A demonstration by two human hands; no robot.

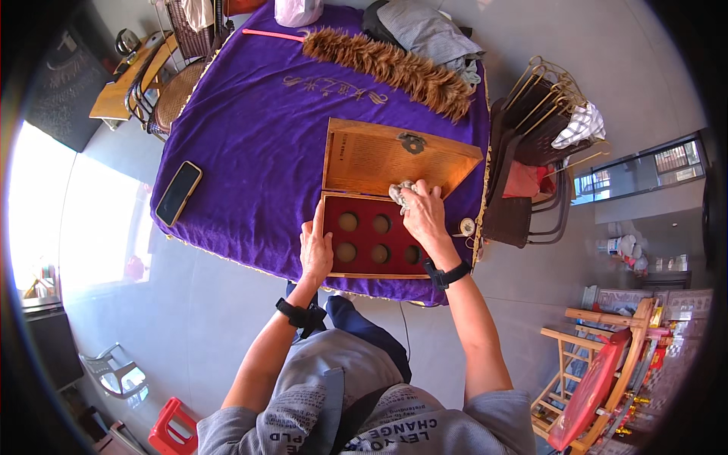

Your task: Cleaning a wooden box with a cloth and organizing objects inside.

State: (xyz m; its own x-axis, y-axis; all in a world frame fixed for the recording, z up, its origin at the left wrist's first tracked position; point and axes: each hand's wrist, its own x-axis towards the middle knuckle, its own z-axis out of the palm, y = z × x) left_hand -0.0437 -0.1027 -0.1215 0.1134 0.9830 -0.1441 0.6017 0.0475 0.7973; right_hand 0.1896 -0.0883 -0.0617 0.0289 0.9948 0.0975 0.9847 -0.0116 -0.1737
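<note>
An open wooden box (376, 277) lies on a purple velvet tablecloth (239, 170). Its raised lid (369, 162) has a dark metal clasp and bears printed writing inside. Red lining (364, 236) fills the base, with several round recesses in rows. My left hand (316, 250) rests along the box's left side, its index finger stretched up the edge and no object in its grasp. In my right hand (424, 213) is a crumpled light cloth (404, 194), bunched at the fingertips near the lid's lower inner part. The right forearm and hand cover the base's right part.
On the tablecloth are a smartphone (179, 193), a brown feather duster (387, 68), folded grey clothing (424, 34), a white plastic bag (298, 11) and a small round item (466, 227). Dark woven chairs (506, 187) with hangers stand to the right.
</note>
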